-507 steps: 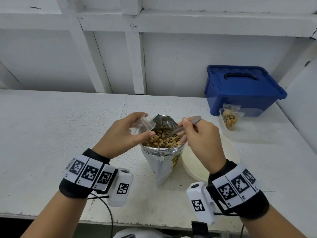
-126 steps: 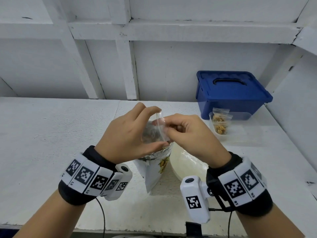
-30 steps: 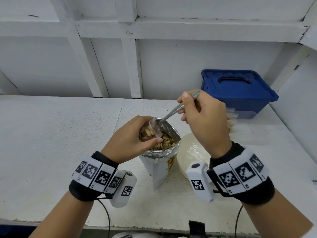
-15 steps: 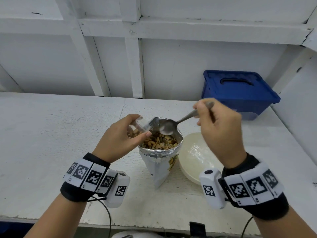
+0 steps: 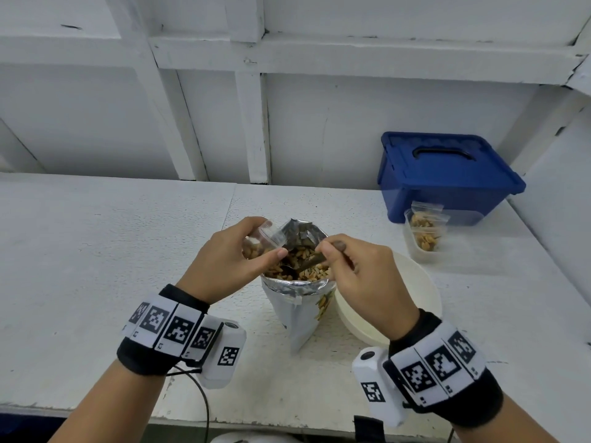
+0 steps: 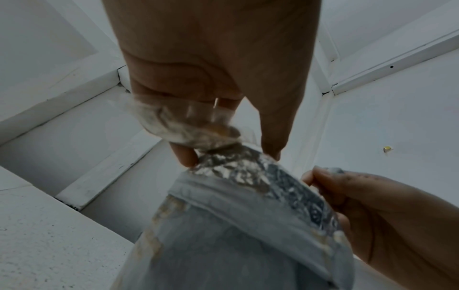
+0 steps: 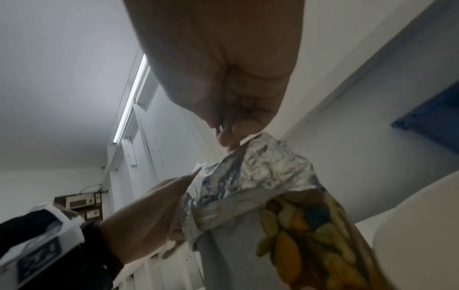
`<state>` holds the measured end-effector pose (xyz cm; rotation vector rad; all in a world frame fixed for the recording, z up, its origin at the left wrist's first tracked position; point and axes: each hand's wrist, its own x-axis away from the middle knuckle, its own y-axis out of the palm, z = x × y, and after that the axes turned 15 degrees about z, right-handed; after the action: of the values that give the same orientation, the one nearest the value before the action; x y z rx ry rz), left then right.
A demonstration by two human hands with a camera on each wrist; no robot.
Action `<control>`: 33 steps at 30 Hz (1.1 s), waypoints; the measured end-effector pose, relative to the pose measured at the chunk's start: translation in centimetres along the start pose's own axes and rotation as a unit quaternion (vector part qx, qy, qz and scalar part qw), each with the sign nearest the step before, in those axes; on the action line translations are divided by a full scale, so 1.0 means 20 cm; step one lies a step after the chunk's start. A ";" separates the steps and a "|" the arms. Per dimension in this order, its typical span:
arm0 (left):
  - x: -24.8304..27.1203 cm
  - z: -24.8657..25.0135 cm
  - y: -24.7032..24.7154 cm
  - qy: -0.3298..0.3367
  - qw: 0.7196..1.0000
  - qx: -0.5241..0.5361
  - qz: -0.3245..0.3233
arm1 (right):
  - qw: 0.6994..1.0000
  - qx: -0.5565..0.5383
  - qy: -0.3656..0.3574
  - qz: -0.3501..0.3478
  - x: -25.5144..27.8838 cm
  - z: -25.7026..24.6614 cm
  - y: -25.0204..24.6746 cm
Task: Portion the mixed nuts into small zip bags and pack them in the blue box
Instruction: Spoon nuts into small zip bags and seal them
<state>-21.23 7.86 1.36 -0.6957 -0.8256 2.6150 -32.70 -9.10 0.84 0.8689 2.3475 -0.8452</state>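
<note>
A foil-lined nut bag (image 5: 299,302) stands open mid-table, full of mixed nuts (image 5: 303,266). My left hand (image 5: 235,260) holds a small clear zip bag (image 5: 260,243) with some nuts in it at the big bag's left rim; the left wrist view shows the zip bag (image 6: 188,125) pinched between thumb and fingers. My right hand (image 5: 355,273) grips a metal spoon (image 5: 308,266) whose bowl is dipped into the nuts. A blue box (image 5: 444,177) with its lid on sits at the back right. Filled zip bags (image 5: 423,230) stand in a clear tub in front of it.
A cream bowl (image 5: 412,289) sits right of the nut bag, partly under my right hand. The white wall and its beams run along the back. The table's front edge lies just below my wrists.
My right hand has come down from above the bag, and the spoon has gone from over the zip bag into the nuts. My left hand has kept the zip bag at the rim.
</note>
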 end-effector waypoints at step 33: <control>-0.10 0.07 -0.05 0.147 0.973 -0.148 -0.096 | 0.926 -0.098 0.307 0.197 -0.23 0.06 -0.24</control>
<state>-20.25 7.25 3.71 -0.9988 -1.1351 2.1706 -32.63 -14.65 4.70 1.6246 2.5487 -0.1712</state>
